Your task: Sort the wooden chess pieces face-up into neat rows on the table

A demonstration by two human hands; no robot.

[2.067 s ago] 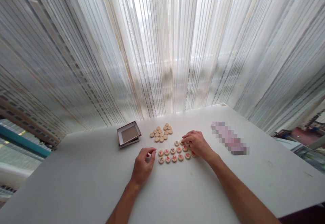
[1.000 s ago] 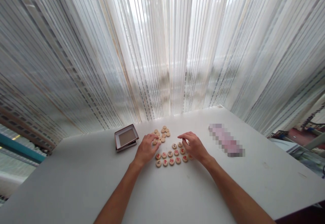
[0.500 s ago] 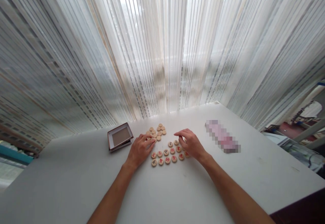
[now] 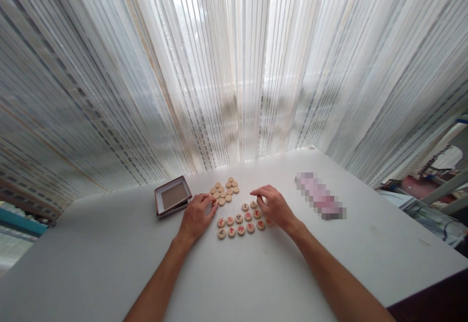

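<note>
Round wooden pieces with red or black characters lie face up in rows, among them a black-marked piece (image 4: 222,233) at the near left corner. Beyond them is a loose group of blank-topped pieces (image 4: 228,198). My left hand (image 4: 197,217) is at the left edge of that group, its fingers closed around a wooden piece (image 4: 214,203) that shows partly at the fingertips. Over the right end of the rows hovers my right hand (image 4: 274,207), thumb and index finger pinched together; whatever they hold, if anything, is too small to make out. It hides some pieces below.
An open shallow box (image 4: 173,196) rests on the white table (image 4: 109,249) left of the pieces. A pink blurred item (image 4: 320,196) lies at the right. Sheer curtains (image 4: 234,68) hang along the far edge, and shelves with objects stand at the far right.
My left hand has shifted slightly left, uncovering more of the blank-topped pieces. My right hand has hardly moved.
</note>
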